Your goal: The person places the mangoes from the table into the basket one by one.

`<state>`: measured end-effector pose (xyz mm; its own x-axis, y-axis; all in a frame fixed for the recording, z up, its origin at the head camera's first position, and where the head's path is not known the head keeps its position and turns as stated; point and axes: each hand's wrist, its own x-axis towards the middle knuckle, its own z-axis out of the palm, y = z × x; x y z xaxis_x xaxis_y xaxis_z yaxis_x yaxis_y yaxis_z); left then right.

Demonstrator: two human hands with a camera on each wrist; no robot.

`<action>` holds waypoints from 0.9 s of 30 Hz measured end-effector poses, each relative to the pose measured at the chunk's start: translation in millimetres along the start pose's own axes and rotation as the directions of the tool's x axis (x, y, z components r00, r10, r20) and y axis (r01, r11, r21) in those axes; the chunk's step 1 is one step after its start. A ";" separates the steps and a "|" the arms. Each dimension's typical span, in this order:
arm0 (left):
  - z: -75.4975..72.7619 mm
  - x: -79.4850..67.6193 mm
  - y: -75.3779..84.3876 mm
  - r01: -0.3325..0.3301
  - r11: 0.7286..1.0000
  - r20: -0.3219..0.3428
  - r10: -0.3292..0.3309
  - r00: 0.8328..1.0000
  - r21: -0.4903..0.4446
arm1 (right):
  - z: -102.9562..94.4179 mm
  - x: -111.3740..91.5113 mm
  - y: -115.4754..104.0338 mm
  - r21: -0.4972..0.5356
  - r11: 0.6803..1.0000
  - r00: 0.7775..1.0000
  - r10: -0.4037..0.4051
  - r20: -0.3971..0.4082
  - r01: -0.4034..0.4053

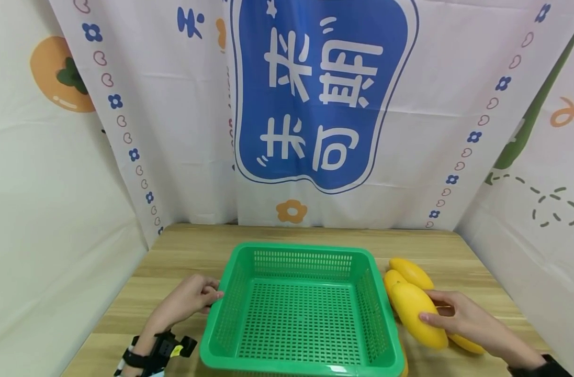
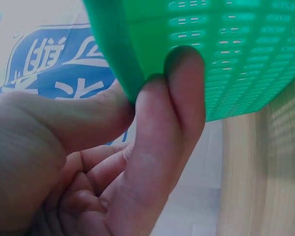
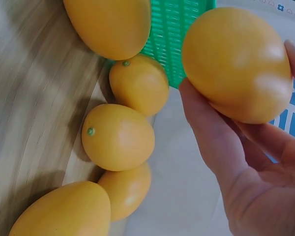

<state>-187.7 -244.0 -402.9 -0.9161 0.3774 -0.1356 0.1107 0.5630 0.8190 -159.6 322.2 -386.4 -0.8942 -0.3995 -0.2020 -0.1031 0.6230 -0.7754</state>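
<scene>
A green plastic basket (image 1: 298,319) with perforated walls sits in the middle of the table, with nothing inside it. My left hand (image 1: 192,298) pinches its left rim; in the left wrist view the thumb is on one side and the fingers press the perforated outer wall (image 2: 255,64). To the right of the basket, my right hand (image 1: 463,317) holds a yellow mango (image 1: 415,314) between thumb and fingers. Seen from the right wrist, this mango (image 3: 236,64) is lifted clear of the others, its far end toward the basket.
Several more mangoes (image 3: 119,137) lie in a rough row on the wooden table (image 1: 183,251) along the basket's right side, one of them (image 1: 411,272) behind the held one. Printed white cloth (image 1: 192,131) hangs behind the table and on both sides.
</scene>
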 end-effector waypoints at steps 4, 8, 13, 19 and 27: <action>-0.3 0.0 0.6 0.007 1.000 -0.004 -0.007 1.000 0.005 | 1.8 0.3 -5.1 -0.004 1.000 1.000 0.004 -0.011 -0.004; -0.4 -0.6 1.0 0.004 1.000 -0.002 -0.004 1.000 0.003 | 3.1 0.0 -9.0 0.001 1.000 1.000 0.019 -0.017 -0.019; -0.7 -1.2 1.8 0.001 1.000 -0.003 -0.001 1.000 0.004 | 4.6 0.0 -12.7 0.051 0.998 0.999 0.035 -0.006 -0.035; 0.1 -1.0 3.3 0.015 1.000 -0.006 -0.015 1.000 0.011 | 7.4 0.9 -17.7 0.067 0.997 0.999 0.042 -0.014 -0.041; 0.0 -1.6 4.2 0.022 1.000 -0.014 -0.022 1.000 0.012 | 8.5 1.6 -23.4 0.010 1.000 0.999 0.026 -0.038 -0.026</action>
<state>-185.8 -242.2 -399.3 -0.9237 0.3545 -0.1455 0.0950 0.5797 0.8093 -154.9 301.3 -373.7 -0.9126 -0.3572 -0.1991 -0.0757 0.6261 -0.7761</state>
